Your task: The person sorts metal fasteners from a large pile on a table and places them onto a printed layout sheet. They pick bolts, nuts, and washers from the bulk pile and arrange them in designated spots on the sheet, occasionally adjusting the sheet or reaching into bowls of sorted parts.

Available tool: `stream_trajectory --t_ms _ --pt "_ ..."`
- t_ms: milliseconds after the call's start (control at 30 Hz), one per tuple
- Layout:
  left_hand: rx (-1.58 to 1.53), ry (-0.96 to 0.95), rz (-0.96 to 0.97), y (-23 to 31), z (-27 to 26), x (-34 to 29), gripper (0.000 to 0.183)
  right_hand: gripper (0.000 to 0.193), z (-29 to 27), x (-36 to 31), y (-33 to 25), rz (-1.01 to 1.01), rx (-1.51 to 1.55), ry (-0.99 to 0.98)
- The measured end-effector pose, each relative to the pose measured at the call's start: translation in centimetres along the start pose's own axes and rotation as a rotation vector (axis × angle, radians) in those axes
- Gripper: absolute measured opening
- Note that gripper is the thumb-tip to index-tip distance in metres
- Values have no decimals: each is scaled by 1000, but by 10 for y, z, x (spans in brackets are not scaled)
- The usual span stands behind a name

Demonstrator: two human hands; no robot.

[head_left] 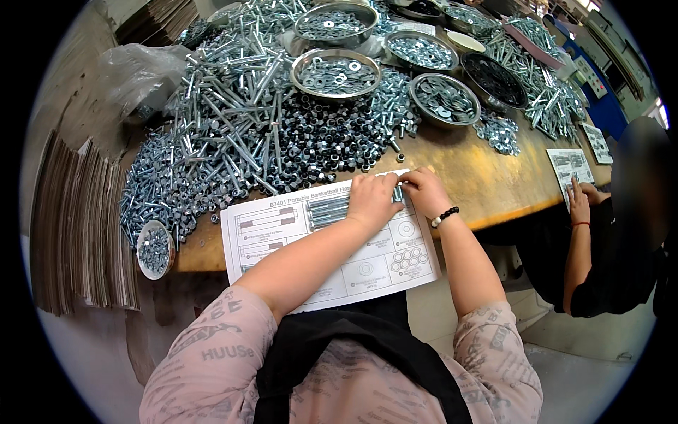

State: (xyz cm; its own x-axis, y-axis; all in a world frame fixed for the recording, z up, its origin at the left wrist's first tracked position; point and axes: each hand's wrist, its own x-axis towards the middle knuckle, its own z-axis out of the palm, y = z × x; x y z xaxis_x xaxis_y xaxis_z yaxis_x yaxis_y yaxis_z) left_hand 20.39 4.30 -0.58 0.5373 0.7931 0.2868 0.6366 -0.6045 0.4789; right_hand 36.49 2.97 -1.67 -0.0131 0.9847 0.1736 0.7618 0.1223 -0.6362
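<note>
A printed paper card (332, 272) with outline drawings of hardware lies on the near table edge, tilted toward me. Several long silver bolts (326, 212) lie side by side on its upper part. My left hand (371, 201) curls over the right end of this row, its thumb and fingers around the silver ends. Just right of it, my right hand (426, 192) has its fingers pinched together close to the left fingertips. Whatever is between those right fingers is too small and hidden to make out.
A big heap of bolts (233, 106) and dark-ringed nuts (325, 138) covers the table (494, 184). Steel bowls of washers (445, 99) stand behind. At left are a small bowl (155, 249) and stacked cardboard (78, 226). A co-worker's hand (579, 201) touches another card (567, 166) at right.
</note>
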Motion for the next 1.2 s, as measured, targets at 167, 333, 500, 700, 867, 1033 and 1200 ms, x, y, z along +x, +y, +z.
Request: stream_trajectory --t_ms 167,333,500,700,867,1033,1200 --pt "-89 12 -2 -5 -15 -10 40 16 -12 7 -9 81 150 -23" --pt "-154 39 -44 -61 -56 -14 31 19 -22 21 -13 66 -30 47" --pt "16 -26 -18 -98 -87 -9 25 19 -9 49 -12 65 -331 6" --pt "89 -123 49 -79 -61 12 23 26 9 71 -21 93 -333 -179" --pt "219 -171 195 -63 -34 31 20 27 15 75 -32 81 -388 -217" --pt "236 -254 40 -52 -19 43 15 21 18 77 -25 9 -441 -227" --pt "275 -299 64 -43 -26 45 15 18 14 78 -5 -98 -411 -238"
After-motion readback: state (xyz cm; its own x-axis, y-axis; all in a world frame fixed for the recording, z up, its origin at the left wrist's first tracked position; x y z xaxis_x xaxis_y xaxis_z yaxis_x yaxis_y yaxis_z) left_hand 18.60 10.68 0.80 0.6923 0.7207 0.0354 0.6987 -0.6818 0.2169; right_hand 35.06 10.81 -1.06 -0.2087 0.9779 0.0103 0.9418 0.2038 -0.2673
